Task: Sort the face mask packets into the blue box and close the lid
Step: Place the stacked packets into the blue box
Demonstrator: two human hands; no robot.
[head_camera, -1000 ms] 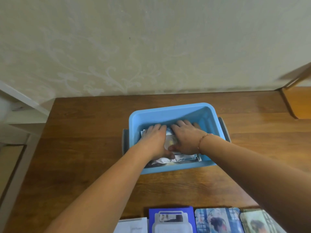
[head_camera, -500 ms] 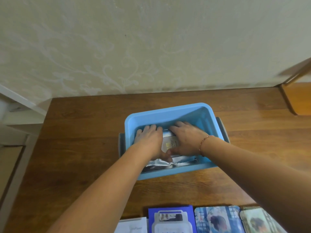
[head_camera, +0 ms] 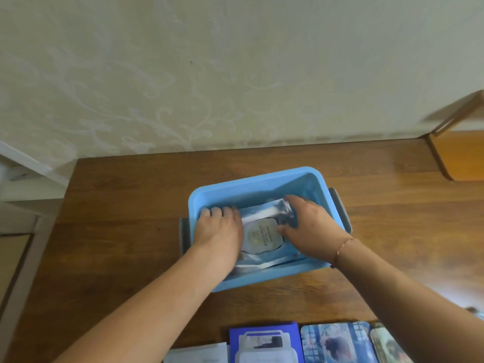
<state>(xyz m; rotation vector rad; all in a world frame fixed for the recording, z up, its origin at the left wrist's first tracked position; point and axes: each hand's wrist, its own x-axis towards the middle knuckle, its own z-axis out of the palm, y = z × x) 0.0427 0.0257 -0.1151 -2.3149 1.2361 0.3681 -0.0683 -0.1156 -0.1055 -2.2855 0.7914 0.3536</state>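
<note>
A: What does the head view show at centre?

B: A lidless blue box (head_camera: 264, 186) with grey side handles, standing on a wooden table (head_camera: 125, 231). Both hands are inside it.

A: State of the left hand (head_camera: 218, 229)?

B: It lies palm down, fingers fairly straight, pressing the left part of a silver face mask packet (head_camera: 263, 235) that lies flat on top of a stack of packets in the box. The packet's label reads "BIRD'S NEST".

A: And the right hand (head_camera: 311, 226)?

B: Its fingers curl over the packet's far right edge while the thumb rests near the label: it grips the packet. A thin bracelet (head_camera: 343, 248) circles the wrist.

A: Other packets?

B: Four lie on the table's near edge: a white packet (head_camera: 196, 357), a dark blue packet (head_camera: 264, 341), an illustrated blue packet (head_camera: 337, 341) and a greenish packet (head_camera: 387, 347), all cut off by the frame.
</note>
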